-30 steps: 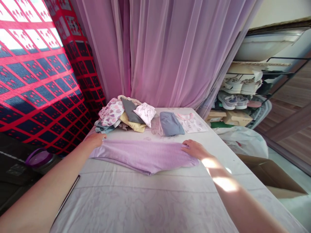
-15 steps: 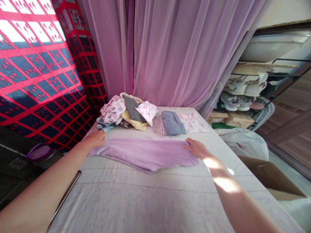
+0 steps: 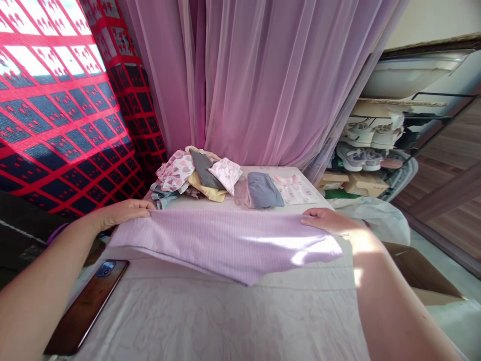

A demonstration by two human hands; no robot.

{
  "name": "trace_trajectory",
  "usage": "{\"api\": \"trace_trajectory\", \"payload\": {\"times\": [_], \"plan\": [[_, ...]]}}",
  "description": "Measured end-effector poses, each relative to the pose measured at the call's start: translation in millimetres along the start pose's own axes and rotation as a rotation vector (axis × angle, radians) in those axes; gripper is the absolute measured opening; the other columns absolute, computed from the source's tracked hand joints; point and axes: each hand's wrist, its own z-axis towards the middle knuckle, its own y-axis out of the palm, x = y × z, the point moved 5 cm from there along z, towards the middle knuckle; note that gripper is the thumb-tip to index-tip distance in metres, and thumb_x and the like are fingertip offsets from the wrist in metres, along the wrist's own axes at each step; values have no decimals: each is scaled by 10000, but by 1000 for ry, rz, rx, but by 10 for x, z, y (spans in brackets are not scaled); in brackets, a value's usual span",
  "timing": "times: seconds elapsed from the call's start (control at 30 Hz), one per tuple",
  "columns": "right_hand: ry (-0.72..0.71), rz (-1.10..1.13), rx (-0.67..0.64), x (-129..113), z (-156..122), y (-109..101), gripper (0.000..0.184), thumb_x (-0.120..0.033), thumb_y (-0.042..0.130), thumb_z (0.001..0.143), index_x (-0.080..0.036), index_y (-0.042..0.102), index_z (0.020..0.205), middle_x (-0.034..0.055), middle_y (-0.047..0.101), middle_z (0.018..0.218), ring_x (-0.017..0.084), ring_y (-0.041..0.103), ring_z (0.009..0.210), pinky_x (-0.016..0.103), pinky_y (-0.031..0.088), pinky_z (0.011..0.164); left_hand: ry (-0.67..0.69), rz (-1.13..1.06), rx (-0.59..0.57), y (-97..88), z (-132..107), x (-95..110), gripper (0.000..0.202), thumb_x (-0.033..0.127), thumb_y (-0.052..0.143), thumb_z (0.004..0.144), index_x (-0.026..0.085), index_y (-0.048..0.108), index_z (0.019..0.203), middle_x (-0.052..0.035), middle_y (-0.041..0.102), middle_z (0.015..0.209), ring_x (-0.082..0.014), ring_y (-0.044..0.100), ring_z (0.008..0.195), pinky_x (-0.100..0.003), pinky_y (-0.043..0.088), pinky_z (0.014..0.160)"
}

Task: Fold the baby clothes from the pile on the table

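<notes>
A pair of lilac ribbed pants [image 3: 225,240], folded lengthwise, stretches between my two hands above the white patterned tablecloth [image 3: 210,321]. My left hand [image 3: 130,209] pinches its far edge near the left end. At the far edge toward the right end, my right hand [image 3: 325,220] grips the cloth, and sunlight falls across that part. The near edge hangs to a point in the middle, seemingly just off the surface. Beside my left forearm lies a brown phone [image 3: 88,306], camera side up.
Behind the pants are a heap of clothes [image 3: 176,173], a folded blue-grey garment [image 3: 265,190] and a white printed top [image 3: 295,189]. Purple curtains [image 3: 263,75] hang beyond the table. On the right stand a shoe rack [image 3: 424,118] and an open cardboard box [image 3: 424,271].
Both hands have moved apart and lifted the pants closer to me, pulling their far edge straight. More of the phone now shows beside my left arm.
</notes>
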Motion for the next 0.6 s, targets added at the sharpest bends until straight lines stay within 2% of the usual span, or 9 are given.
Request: {"api": "trace_trajectory", "payload": {"times": [0.03,0.07,0.1,0.2,0.27,0.37,0.47,0.53,0.6], "plan": [[-3,-38,44,38,81,28,384,-575,627,778,-222,706,906,44,712,877,210,636,811,296,476,707,33,35,-97,152,50,12,278,396,527,720,223,720,820,14,740,842,-227,668,866,-288,546,799],[-17,-69,123,66,166,62,352,-528,621,796,-219,708,940,58,719,943,222,644,867,311,484,762,46,96,-142,302,104,7,264,347,517,724,204,718,819,7,742,848,-219,666,874,-291,540,813],[-14,-91,241,90,240,92,321,-456,614,806,-206,706,985,80,719,1003,233,647,912,328,486,810,33,131,-137,442,154,-11,234,282,531,694,179,713,799,-10,745,848,-220,664,875,-301,533,827],[-9,-241,476,39,345,319,304,-346,597,821,-211,708,1069,105,689,1164,258,633,1015,384,466,912,-7,191,5,807,203,-27,376,194,531,657,178,708,989,-77,723,1119,-277,637,1076,-376,488,947],[-72,-270,554,-134,278,563,258,-307,539,859,-239,727,1022,75,699,1142,238,637,1004,366,463,918,20,223,167,978,116,42,420,193,511,693,209,691,1072,-88,683,1223,-280,617,1138,-394,466,987],[-283,-208,507,-513,8,1079,238,-292,500,889,-274,737,904,38,733,973,209,647,930,316,476,843,150,156,305,1213,-132,204,322,261,491,777,242,702,1020,-53,713,1135,-231,646,1072,-345,475,979],[-475,-130,422,-779,-347,1598,221,-287,504,904,-269,714,839,26,724,873,197,642,855,305,465,784,282,60,299,1436,-389,271,236,345,535,804,258,713,933,-28,739,1039,-207,658,1022,-322,487,961],[-506,-145,450,-805,-540,1827,198,-266,517,896,-252,697,814,36,709,847,200,628,825,317,448,772,326,48,320,1525,-524,215,206,351,570,792,261,716,906,-29,744,1032,-212,660,1014,-338,491,961],[-484,-188,527,-749,-669,1949,153,-252,543,877,-237,689,834,49,699,873,214,613,846,337,433,788,334,62,380,1559,-616,102,198,334,586,782,257,718,909,-41,742,1051,-225,657,1026,-369,488,977]]}}
